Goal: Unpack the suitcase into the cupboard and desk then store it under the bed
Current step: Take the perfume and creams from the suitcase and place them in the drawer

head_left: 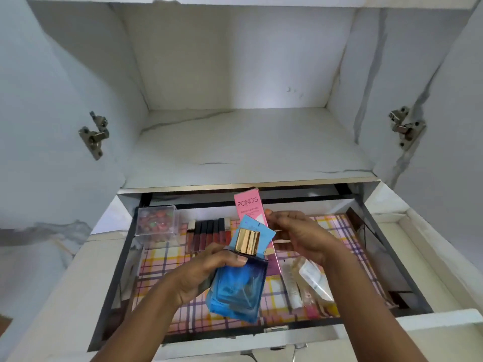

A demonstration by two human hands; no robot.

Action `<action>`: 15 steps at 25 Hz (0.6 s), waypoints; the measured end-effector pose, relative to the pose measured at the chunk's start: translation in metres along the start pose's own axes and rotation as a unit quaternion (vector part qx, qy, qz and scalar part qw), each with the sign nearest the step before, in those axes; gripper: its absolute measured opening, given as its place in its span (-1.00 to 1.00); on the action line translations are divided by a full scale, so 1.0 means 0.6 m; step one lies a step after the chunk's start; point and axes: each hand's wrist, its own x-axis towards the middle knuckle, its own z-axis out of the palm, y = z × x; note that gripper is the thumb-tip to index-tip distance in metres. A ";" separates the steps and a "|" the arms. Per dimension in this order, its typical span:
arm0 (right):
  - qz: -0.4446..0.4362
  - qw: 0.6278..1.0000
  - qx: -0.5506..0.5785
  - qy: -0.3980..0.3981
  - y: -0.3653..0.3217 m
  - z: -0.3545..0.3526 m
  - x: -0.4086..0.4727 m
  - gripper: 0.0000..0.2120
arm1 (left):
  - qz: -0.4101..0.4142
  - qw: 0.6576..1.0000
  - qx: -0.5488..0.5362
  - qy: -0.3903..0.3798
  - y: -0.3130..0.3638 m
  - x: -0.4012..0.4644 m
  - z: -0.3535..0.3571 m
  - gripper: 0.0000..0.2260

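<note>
Over the open drawer (386,246), the left hand (198,273) grips a blue perfume bottle (237,288) with a gold cap; the right hand (300,236) pinches a pink box (249,207) reading "POND'S", a blue sachet (254,231) against it.

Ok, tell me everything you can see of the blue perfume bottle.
The blue perfume bottle is a square, flat-sided flask of clear blue glass, darker at the shoulders, with a shiny gold cylindrical cap on. It is tilted slightly, cap pointing away from the camera, held above the open drawer rather than resting in it. The left hand grips it from the left side, thumb across the shoulder below the cap. A small blue sachet and the pink Pond's box show just behind its cap.
</note>
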 end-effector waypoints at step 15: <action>0.136 0.971 -0.140 -0.135 0.095 0.268 0.171 -0.82 | 0.032 0.913 -0.024 0.406 -0.030 -0.309 -0.061 -0.52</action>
